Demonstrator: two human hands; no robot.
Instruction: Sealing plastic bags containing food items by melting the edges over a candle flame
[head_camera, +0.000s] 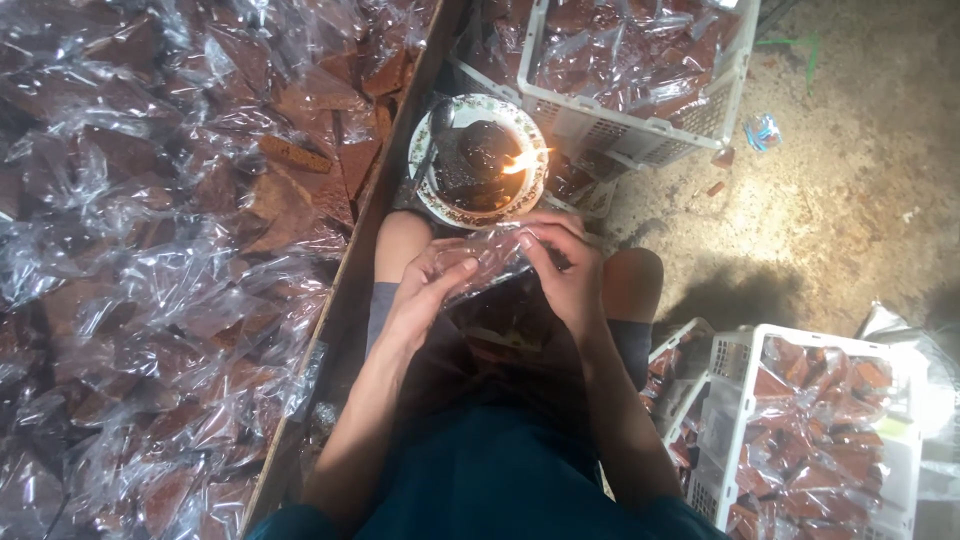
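At nine o'clock, big pile of brown wrapped pieces (150, 250) fills a wooden tray. White crates (640, 125) of same at one and five o'clock (800, 440). Centre, patterned plate (430, 195) with burning flame (522, 162). Below it, left hand (425, 290) and right hand (565, 270) both pinch one clear plastic bag (490, 258), above the knees.

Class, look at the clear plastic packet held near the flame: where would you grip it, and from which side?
Probably grip the clear plastic packet at its two side ends, as the left hand and right hand do, coming from the person's side. It lies crosswise, and the flame on the plate burns beyond its far edge.
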